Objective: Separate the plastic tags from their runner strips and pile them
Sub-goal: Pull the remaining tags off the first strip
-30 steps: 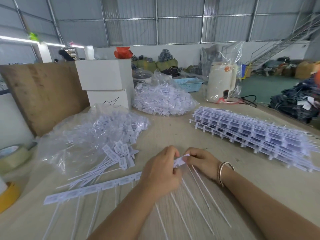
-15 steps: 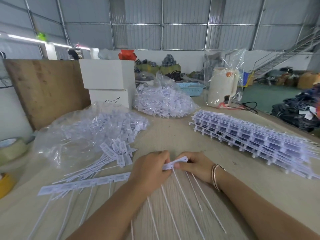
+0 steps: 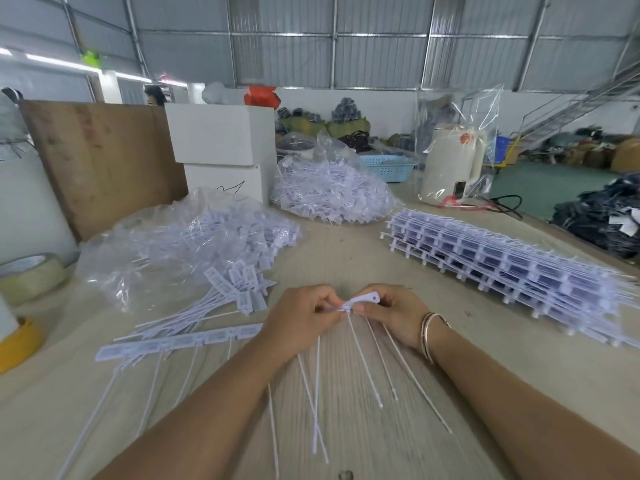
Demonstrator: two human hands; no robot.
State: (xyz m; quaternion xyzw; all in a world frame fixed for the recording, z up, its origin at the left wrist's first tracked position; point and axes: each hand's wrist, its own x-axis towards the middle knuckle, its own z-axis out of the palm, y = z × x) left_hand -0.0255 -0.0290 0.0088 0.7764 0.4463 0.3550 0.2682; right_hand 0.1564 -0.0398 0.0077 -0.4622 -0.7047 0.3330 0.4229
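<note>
Since a moment ago we have tilted the end tag (image 3: 363, 301) upward; our left hand (image 3: 301, 318) pins the runner strip (image 3: 180, 342) while our right hand (image 3: 391, 311) pinches the tag to snap it free.

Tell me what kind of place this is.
Probably a factory or warehouse floor: corrugated metal walls, a stack of tag strips on the table, bagged tags, and piled goods behind.

Matt white plastic tags (image 3: 239, 289) lie on a pale wood-grain table (image 3: 346, 258).
</note>
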